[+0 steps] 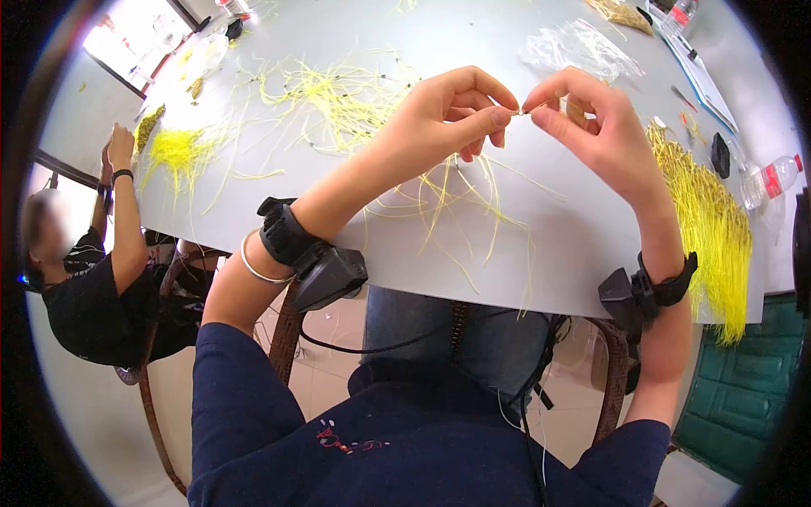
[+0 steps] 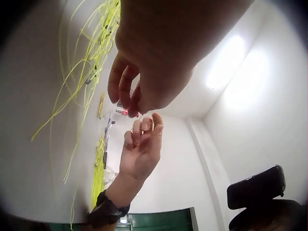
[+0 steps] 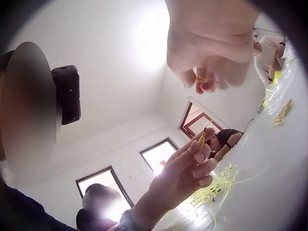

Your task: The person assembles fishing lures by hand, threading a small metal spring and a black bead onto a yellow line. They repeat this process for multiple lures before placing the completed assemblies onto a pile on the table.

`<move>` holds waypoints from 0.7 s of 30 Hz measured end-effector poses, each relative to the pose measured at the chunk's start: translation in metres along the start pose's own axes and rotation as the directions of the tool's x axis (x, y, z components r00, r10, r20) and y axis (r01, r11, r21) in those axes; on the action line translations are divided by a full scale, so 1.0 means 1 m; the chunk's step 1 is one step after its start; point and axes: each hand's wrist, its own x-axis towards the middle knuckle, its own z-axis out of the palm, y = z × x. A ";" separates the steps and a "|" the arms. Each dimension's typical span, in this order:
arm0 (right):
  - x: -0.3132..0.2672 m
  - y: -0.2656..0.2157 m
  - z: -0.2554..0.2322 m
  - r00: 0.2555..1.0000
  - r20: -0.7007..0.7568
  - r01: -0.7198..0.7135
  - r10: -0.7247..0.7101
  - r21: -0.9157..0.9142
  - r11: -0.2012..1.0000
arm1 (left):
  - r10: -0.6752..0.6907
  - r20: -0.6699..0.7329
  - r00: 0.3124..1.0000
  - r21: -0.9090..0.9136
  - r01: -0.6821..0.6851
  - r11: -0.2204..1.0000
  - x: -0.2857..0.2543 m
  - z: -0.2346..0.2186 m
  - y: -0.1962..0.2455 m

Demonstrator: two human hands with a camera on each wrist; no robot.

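Observation:
Above the table, my left hand [image 1: 460, 114] pinches a small gold coil [image 3: 201, 140] between thumb and forefinger. Close to its fingertips, my right hand [image 1: 591, 118] is raised with thumb and forefinger together, pinching a thin yellowish line [image 3: 199, 76]. In the head view the two sets of fingertips nearly meet, and the fingers cover much of the small work between them. Loose yellow lines [image 1: 456, 198] with dark small pieces on them lie on the table under and beyond the left hand.
A dense bundle of yellow lines with gold tops [image 1: 710, 228] hangs over the table's right edge. Clear plastic bags [image 1: 583, 51], a bottle [image 1: 773, 182] and a clipboard [image 1: 697, 76] lie around it. Another person [image 1: 93, 270] sits at left beside a yellow pile [image 1: 179, 156].

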 end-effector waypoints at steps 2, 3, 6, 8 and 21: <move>0.000 -0.002 0.004 0.998 -0.002 0.061 -0.062 -0.144 0.988 | -0.007 -0.014 1.000 -0.016 0.007 1.000 0.000 -0.001 0.000; 0.001 -0.002 0.004 0.998 -0.002 0.061 -0.062 -0.145 0.988 | -0.010 -0.016 1.000 -0.037 0.009 0.999 0.000 -0.001 0.000; 0.002 -0.004 0.001 0.993 -0.018 0.111 -0.120 -0.253 0.961 | -0.003 -0.016 1.000 -0.064 0.002 0.998 -0.001 -0.001 0.001; 0.001 -0.006 0.001 0.980 0.026 0.195 -0.195 -0.277 0.941 | 0.006 -0.012 1.000 -0.069 -0.007 0.998 -0.001 -0.001 0.001; 0.003 0.000 0.008 0.917 -0.016 0.365 -0.399 -0.371 0.854 | 0.060 0.056 0.997 -0.061 -0.057 0.997 -0.002 -0.003 0.001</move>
